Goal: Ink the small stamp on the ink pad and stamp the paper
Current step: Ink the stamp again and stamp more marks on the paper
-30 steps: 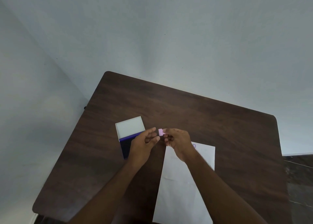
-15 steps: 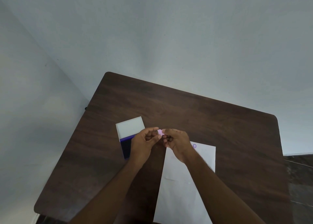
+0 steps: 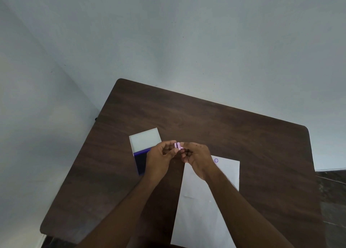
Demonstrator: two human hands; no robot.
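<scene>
- Both hands are up over the dark wooden table (image 3: 224, 120), fingertips nearly meeting above its middle.
- The left hand (image 3: 159, 158) has its fingers curled in, thumb and forefinger nipping one end of the small pink stamp (image 3: 177, 145).
- The right hand (image 3: 196, 157) pinches the other end, its remaining fingers tucked under the palm.
- There's a dark seam running across the stamp between the two sets of fingertips; whether that's a cap parting from the body, I can't tell from here.
- The stamp is off the table, held just above the near edge of the ink pad and the top left corner of the paper.
- The ink pad (image 3: 140, 160) lies flat under the left hand, its dark inked face partly covered by the knuckles.
- Its pale lid (image 3: 145, 140) is swung open on the far side, with a blue strip showing at the hinge.
- The white paper (image 3: 200, 210) lies to the right of the pad, running towards the near edge of the table, with the right forearm crossing it.
- One small purple stamped mark (image 3: 216, 160), a round face, sits near the paper's far edge, just beside the right wrist.
- A pale wall (image 3: 187, 32) stands behind the table.
</scene>
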